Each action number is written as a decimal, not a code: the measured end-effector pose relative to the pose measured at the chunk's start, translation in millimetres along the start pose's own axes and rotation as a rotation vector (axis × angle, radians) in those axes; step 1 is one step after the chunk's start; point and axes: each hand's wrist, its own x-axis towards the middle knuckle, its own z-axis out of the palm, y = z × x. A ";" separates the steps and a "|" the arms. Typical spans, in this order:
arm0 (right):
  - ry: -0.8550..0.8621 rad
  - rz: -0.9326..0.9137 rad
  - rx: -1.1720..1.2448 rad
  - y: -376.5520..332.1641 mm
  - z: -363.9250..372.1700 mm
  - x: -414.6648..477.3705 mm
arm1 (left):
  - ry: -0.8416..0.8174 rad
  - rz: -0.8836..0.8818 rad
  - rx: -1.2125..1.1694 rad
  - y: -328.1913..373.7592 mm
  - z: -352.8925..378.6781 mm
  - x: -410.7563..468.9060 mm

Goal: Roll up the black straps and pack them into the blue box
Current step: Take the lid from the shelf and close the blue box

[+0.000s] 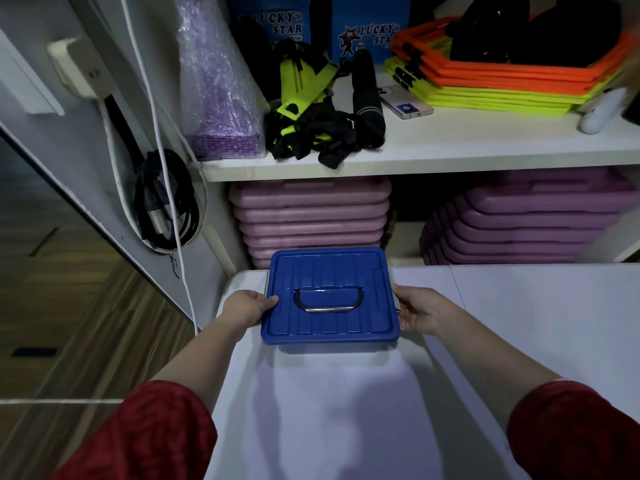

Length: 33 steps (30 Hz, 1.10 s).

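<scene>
Hands grip the blue box (330, 299) from both sides: the left hand (247, 306) is curled round its left edge with the thumb over the lid's rim, and the right hand (417, 310) clasps the right edge the same way. The box sits on the far left part of the pale table (519, 341), its lid shut and the metal handle (328, 301) lying flat in its recess. Both forearms reach out from red sleeves (145, 434).

Beyond the table stands a white shelf (450, 154). The black straps (332, 136) lie in a loose tangle near its front edge, mixed up with yellow-green bands (304, 84), well apart from the box. Right of them rests a phone (405, 102), and further right a stack of orange and yellow frames (502, 81). A purple roll (214, 88) in bubble wrap stands at the shelf's left end. Under the shelf, pink boards (311, 216) are piled up.
</scene>
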 end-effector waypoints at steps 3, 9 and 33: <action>-0.006 -0.013 -0.004 -0.4 0.6 -1.7 | 0.003 0.011 -0.107 -5.4 0.2 -5.6; -0.018 0.004 0.006 -1.0 -0.8 -2.6 | -0.147 -0.121 -0.389 -19.4 -5.7 -2.5; 0.201 -0.220 -0.329 5.2 16.4 10.4 | 0.083 0.080 0.408 1.6 9.3 -1.6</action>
